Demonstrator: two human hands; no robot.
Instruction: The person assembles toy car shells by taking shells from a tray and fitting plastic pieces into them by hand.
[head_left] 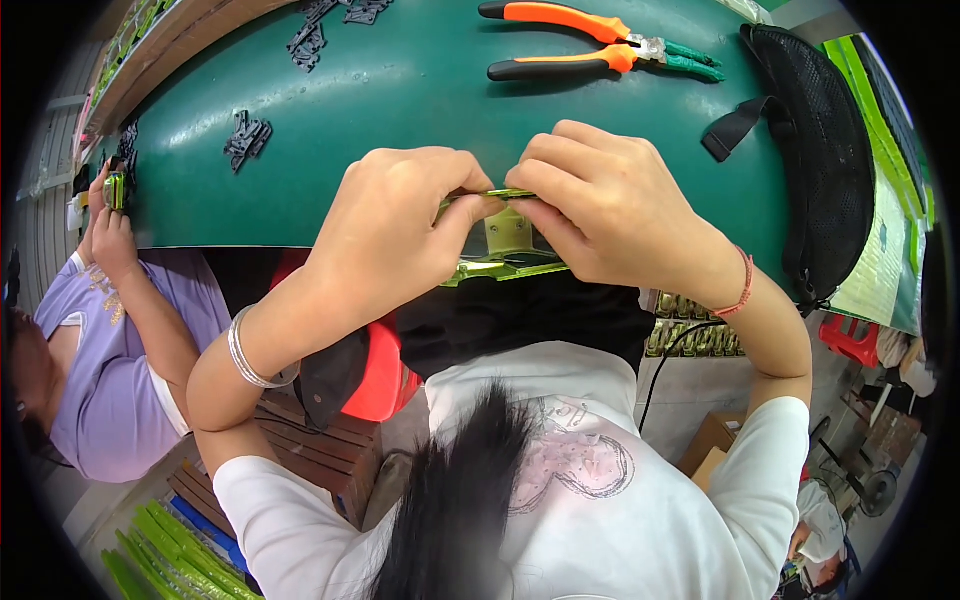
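Observation:
Both of my hands grip a shiny yellow-green part at the near edge of the green table. It has a thin upper bar, a flat middle piece with small holes and a lower rail; its exact kind I cannot make out. My left hand pinches the left end of the upper bar between thumb and bent fingers. On the right end of the same bar, my right hand closes thumb and fingers. The fingertips of the two hands nearly meet, and they hide much of the bar.
Orange-and-black pliers with green-covered jaws lie at the back. Small black plastic pieces sit in piles at the left. A black mesh bag occupies the right side. At far left a co-worker's hands hold a green part. A red stool stands below.

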